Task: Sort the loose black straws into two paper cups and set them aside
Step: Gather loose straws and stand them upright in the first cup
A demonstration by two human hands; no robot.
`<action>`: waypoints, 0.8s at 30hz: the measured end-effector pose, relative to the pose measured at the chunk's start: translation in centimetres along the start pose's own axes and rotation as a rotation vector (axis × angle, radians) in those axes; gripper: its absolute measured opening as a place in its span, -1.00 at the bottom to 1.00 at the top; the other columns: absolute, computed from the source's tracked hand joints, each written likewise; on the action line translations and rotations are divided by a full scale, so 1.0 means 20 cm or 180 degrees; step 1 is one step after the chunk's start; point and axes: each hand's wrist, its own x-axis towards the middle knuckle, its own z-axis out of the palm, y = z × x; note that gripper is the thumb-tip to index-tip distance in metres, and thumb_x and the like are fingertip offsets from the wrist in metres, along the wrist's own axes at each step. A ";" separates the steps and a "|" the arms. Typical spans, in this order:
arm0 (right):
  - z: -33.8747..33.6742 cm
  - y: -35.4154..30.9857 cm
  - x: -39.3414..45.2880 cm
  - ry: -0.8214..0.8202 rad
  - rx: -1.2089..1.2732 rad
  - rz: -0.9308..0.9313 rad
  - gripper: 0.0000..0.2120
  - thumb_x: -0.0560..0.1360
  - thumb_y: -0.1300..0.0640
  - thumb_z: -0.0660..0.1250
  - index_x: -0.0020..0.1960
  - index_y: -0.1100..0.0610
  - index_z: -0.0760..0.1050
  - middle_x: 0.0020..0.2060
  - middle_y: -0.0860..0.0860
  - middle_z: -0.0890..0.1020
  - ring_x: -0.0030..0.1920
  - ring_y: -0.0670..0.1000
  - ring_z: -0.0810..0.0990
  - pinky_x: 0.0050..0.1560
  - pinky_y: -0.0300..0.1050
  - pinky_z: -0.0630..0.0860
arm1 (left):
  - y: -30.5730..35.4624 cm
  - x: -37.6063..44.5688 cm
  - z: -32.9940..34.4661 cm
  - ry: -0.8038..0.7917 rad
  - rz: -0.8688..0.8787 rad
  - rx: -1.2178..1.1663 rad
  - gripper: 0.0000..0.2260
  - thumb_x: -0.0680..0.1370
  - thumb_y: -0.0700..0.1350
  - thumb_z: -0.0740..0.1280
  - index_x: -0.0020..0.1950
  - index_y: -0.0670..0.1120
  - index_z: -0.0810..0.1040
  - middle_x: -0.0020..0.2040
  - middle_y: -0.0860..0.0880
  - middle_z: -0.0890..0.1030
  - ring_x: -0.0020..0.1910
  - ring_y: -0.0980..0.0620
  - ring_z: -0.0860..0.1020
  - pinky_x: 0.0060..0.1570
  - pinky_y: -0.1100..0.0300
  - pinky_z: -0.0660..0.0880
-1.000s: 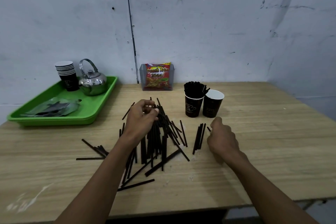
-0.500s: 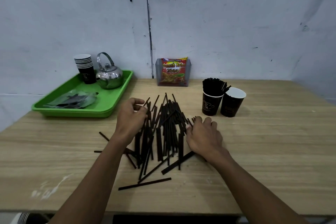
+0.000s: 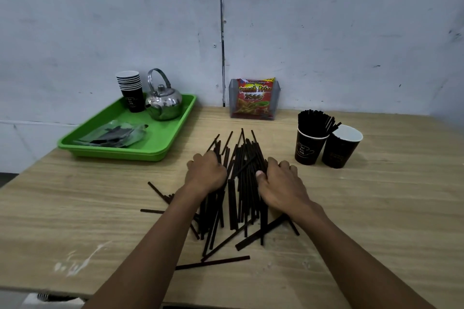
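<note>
Wood-grain table (image 3: 376, 208) against my scuffed white wall (image 3: 100, 20); snack packet (image 3: 254, 98) reads "French Fries 2000". Left hand (image 3: 206, 174) and right hand (image 3: 281, 183) curl round the straw pile (image 3: 241, 183).

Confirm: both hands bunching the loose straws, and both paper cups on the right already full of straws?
Not quite. Head view: only the left paper cup holds straws; the right paper cup is empty. Left hand and right hand do bunch the loose straws.
</note>
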 end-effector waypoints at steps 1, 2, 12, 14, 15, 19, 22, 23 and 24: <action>-0.01 0.00 0.00 -0.0009 0.0070 0.0004 -0.60 0.64 -0.04 0.08 0.39 0.16 0.28 0.30 0.20 0.40 0.33 0.21 0.32 0.20 0.09 0.38 | 0.02 0.00 0.01 -0.0035 0.0070 -0.0024 -0.76 0.54 -0.17 0.18 0.15 -0.23 0.49 0.24 -0.33 0.50 0.24 -0.34 0.43 0.18 -0.06 0.39; -0.01 0.00 0.01 0.0011 0.0139 0.0037 -0.60 0.64 -0.03 0.09 0.38 0.17 0.29 0.30 0.20 0.40 0.33 0.21 0.32 0.20 0.10 0.38 | 0.04 -0.01 0.03 -0.0076 0.0129 -0.0066 -0.76 0.54 -0.19 0.18 0.15 -0.23 0.50 0.23 -0.33 0.51 0.23 -0.34 0.44 0.18 -0.05 0.40; 0.00 -0.09 0.09 -0.0148 0.0030 0.0530 -0.24 0.48 -0.31 0.25 0.45 0.20 0.21 0.38 0.22 0.32 0.39 0.23 0.26 0.23 0.10 0.38 | 0.11 -0.01 0.02 -0.0347 0.0192 -0.1362 -0.66 0.47 -0.32 0.14 0.22 -0.22 0.47 0.10 -0.25 0.58 0.08 -0.23 0.55 -0.06 0.04 0.49; 0.01 -0.12 0.10 -0.0206 -0.0121 0.0629 -0.04 0.36 -0.43 0.29 0.49 0.20 0.15 0.39 0.22 0.30 0.39 0.23 0.26 0.23 0.11 0.39 | 0.08 0.00 0.00 -0.0287 0.0086 -0.1514 -0.61 0.48 -0.33 0.12 0.30 -0.21 0.44 0.16 -0.33 0.57 0.14 -0.28 0.55 0.04 0.02 0.51; 0.01 -0.13 0.11 -0.0225 -0.0206 0.0661 0.04 0.30 -0.48 0.30 0.50 0.20 0.13 0.39 0.22 0.30 0.39 0.23 0.27 0.22 0.11 0.39 | 0.06 0.00 -0.01 -0.0237 0.0040 -0.1551 -0.58 0.49 -0.32 0.12 0.35 -0.21 0.42 0.19 -0.35 0.55 0.17 -0.29 0.53 0.04 0.03 0.50; 0.03 -0.17 0.13 -0.0256 -0.0342 0.0639 0.13 0.22 -0.51 0.37 0.49 0.21 0.15 0.36 0.22 0.32 0.36 0.22 0.30 0.18 0.10 0.42 | 0.01 0.04 -0.02 -0.0162 -0.0003 -0.1616 -0.58 0.53 -0.26 0.13 0.40 -0.17 0.39 0.27 -0.34 0.52 0.25 -0.30 0.50 0.10 -0.02 0.50; 0.02 -0.18 0.14 -0.0267 -0.0097 0.0608 -0.05 0.30 -0.37 0.44 0.44 0.19 0.22 0.34 0.20 0.35 0.35 0.21 0.33 0.13 0.05 0.42 | 0.00 0.05 -0.02 -0.0236 -0.0018 -0.1639 -0.62 0.55 -0.20 0.19 0.38 -0.14 0.40 0.28 -0.34 0.51 0.27 -0.30 0.49 0.11 -0.05 0.50; 0.02 -0.17 0.14 -0.0277 -0.0009 0.0607 -0.10 0.32 -0.32 0.46 0.43 0.18 0.23 0.33 0.19 0.36 0.34 0.21 0.34 0.11 0.04 0.42 | 0.00 0.06 -0.02 -0.0262 -0.0015 -0.1652 -0.62 0.55 -0.19 0.20 0.37 -0.14 0.40 0.27 -0.35 0.52 0.24 -0.30 0.51 0.03 -0.01 0.50; 0.01 -0.17 0.13 -0.0280 0.0068 0.0605 -0.14 0.35 -0.28 0.47 0.42 0.18 0.24 0.32 0.18 0.37 0.33 0.21 0.36 0.10 0.03 0.42 | 0.01 0.06 -0.02 -0.0297 -0.0011 -0.1660 -0.63 0.55 -0.18 0.20 0.37 -0.14 0.41 0.25 -0.35 0.52 0.16 -0.29 0.54 -0.07 0.04 0.47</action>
